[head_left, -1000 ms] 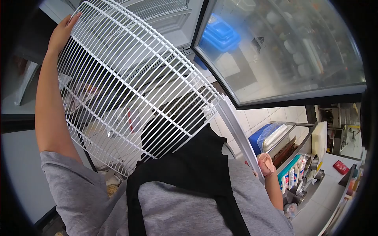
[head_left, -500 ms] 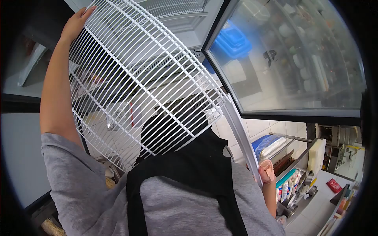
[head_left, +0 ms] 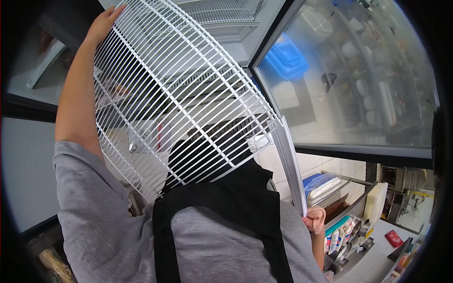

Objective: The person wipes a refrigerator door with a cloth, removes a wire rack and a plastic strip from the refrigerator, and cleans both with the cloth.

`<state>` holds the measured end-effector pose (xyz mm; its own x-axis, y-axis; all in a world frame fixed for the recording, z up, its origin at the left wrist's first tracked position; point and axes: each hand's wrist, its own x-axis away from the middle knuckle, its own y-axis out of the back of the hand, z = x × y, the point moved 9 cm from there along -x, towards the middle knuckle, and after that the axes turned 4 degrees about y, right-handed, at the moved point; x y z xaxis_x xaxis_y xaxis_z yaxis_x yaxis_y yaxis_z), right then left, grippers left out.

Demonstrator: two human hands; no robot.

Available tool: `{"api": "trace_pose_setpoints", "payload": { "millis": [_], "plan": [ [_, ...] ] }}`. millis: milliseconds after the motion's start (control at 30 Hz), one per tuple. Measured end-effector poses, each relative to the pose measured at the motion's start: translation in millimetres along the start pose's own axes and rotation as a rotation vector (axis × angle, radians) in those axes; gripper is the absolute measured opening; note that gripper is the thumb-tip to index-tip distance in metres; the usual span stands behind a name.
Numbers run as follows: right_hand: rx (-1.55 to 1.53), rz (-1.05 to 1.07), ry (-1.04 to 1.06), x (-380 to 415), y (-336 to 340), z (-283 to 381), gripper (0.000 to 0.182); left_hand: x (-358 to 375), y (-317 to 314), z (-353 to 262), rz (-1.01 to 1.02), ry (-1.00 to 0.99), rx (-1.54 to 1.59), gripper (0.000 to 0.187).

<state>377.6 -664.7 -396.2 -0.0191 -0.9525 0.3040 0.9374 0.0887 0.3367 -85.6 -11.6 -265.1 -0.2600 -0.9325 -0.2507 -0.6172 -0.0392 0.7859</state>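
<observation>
A large white wire shelf (head_left: 191, 106) is held up tilted in front of my chest. My left hand (head_left: 104, 23) is shut on its far left edge. Along the shelf's right side runs a white strip (head_left: 291, 165), angling down toward me. At the strip's lower end my right hand (head_left: 310, 225) is closed round a crumpled pink cloth (head_left: 317, 215), which lies against the strip. Most of the right fingers are hidden by the cloth.
An open glass door (head_left: 349, 80) with a dark frame stands to the right, a blue container (head_left: 285, 59) showing through it. Ahead is a white fridge interior with another wire shelf (head_left: 226, 13). A metal rack (head_left: 354, 198) with bottles and pans stands at lower right.
The shelf and my left hand have shifted slightly right in view. My right hand, with the cloth, now sits a little lower and further left along the strip.
</observation>
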Motion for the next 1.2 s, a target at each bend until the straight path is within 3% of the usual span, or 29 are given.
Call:
{"api": "trace_pose_setpoints", "payload": {
  "millis": [33,167,333,533,633,800,967,1133,1167,1200],
  "plan": [
    [-0.099,0.029,-0.071,1.4,-4.2,-9.3,0.028,0.8,0.3,-1.6,-0.02,-0.012,-0.012,0.05],
    [-0.009,0.073,-0.162,11.6,-5.8,-32.6,0.027,5.6,-0.9,-0.3,-0.013,0.046,0.026,0.048],
    [0.014,0.064,-0.144,7.5,-6.1,-27.4,0.029,2.2,-1.4,5.1,-0.01,-0.061,0.063,0.044],
    [0.014,0.048,-0.184,4.0,1.2,-19.2,0.03,3.5,-0.4,2.9,-0.025,0.001,0.07,0.045],
    [-0.062,0.059,-0.092,1.2,-1.6,-17.0,0.032,5.2,-2.6,6.9,-0.036,0.018,0.066,0.045],
    [0.006,-0.041,-0.217,7.6,4.8,-29.3,0.035,9.7,-4.1,16.1,-0.059,0.021,0.094,0.044],
    [0.097,-0.004,-0.075,4.2,11.0,-29.5,0.034,17.8,-5.7,13.5,-0.048,0.093,0.123,0.043],
    [0.046,0.099,-0.095,7.4,24.3,-42.5,0.03,11.7,-2.8,15.4,-0.046,0.026,0.055,0.046],
    [-0.084,0.038,-0.145,12.1,29.2,-53.3,0.027,11.5,-3.3,14.7,-0.05,0.009,0.088,0.047],
    [-0.082,0.039,-0.147,12.2,33.8,-48.0,0.027,22.8,-1.7,-10.0,-0.049,0.011,0.09,0.047]
  ]
}}
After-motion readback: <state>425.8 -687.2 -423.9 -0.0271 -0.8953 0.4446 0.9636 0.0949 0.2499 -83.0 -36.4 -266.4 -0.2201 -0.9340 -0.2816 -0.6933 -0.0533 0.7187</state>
